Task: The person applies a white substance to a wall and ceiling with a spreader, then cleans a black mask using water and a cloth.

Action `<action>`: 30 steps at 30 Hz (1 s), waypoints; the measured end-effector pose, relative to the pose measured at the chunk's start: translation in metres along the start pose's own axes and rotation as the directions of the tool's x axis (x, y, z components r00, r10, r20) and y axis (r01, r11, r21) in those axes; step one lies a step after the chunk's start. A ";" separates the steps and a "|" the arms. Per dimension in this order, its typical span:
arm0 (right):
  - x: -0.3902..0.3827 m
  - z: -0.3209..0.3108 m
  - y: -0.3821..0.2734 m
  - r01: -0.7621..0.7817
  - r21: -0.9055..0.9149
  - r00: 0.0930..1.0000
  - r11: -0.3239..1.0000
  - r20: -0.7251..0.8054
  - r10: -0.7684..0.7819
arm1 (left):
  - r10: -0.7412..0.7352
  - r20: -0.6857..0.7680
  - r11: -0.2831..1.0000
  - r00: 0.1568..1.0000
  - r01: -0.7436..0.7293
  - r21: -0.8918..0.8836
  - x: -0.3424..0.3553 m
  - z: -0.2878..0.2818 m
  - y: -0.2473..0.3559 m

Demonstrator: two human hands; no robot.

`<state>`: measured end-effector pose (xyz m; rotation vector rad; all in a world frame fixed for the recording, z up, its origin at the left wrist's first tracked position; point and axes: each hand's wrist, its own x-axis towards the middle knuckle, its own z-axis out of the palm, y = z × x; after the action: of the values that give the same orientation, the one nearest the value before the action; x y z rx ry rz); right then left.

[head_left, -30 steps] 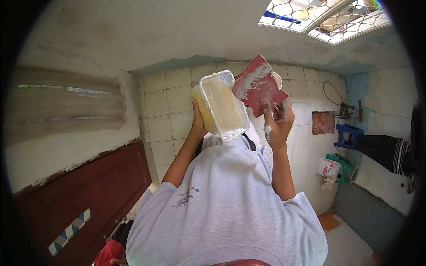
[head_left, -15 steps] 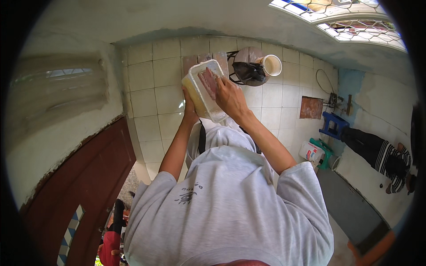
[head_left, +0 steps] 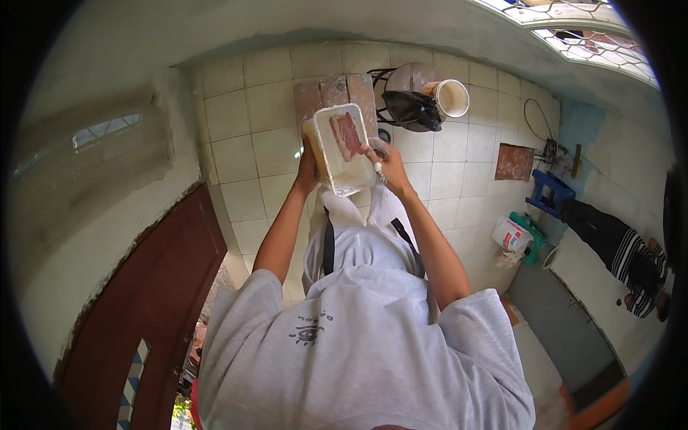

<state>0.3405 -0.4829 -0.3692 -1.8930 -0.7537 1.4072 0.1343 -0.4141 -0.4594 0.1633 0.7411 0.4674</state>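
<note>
A white rectangular tub (head_left: 350, 172) smeared with pale paste is held up in front of my chest. My left hand (head_left: 308, 168) grips the tub's left side from underneath. My right hand (head_left: 387, 163), dusted with white paste, holds a flat reddish scraper blade (head_left: 347, 135) that lies inside the tub, pressed against its inner face. Both forearms reach forward over my grey shirt.
Below lies a pale tiled floor (head_left: 258, 143) with a wooden plank stand (head_left: 337, 89), a white bucket (head_left: 450, 97) and a dark bag (head_left: 412, 107). A brown door (head_left: 154, 301) is at the left. A blue stool (head_left: 548, 193), a green stool and a white container (head_left: 510, 233) stand at the right.
The scraper was held up above the tub beside it; my right hand has brought it down into the tub. The tub has lowered and the view has tilted toward the floor.
</note>
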 end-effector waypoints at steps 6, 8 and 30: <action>0.033 0.007 0.034 -0.091 -0.310 0.995 0.946 -0.077 0.071 | -0.146 -0.393 0.886 0.908 0.297 0.357 0.053 -0.026 -0.022; 0.053 0.015 0.059 0.012 -0.361 0.982 0.932 -0.172 -0.079 | -0.097 -0.457 0.932 0.884 0.242 0.271 0.062 -0.020 -0.025; 0.085 0.048 0.123 0.022 -0.776 0.967 0.630 -0.142 -0.209 | -0.049 -0.407 0.804 0.912 0.278 0.525 0.073 -0.056 -0.043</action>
<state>0.3237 -0.4859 -0.5254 -2.5155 -1.5117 0.7858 0.1577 -0.4191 -0.5581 0.5856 1.2597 0.0838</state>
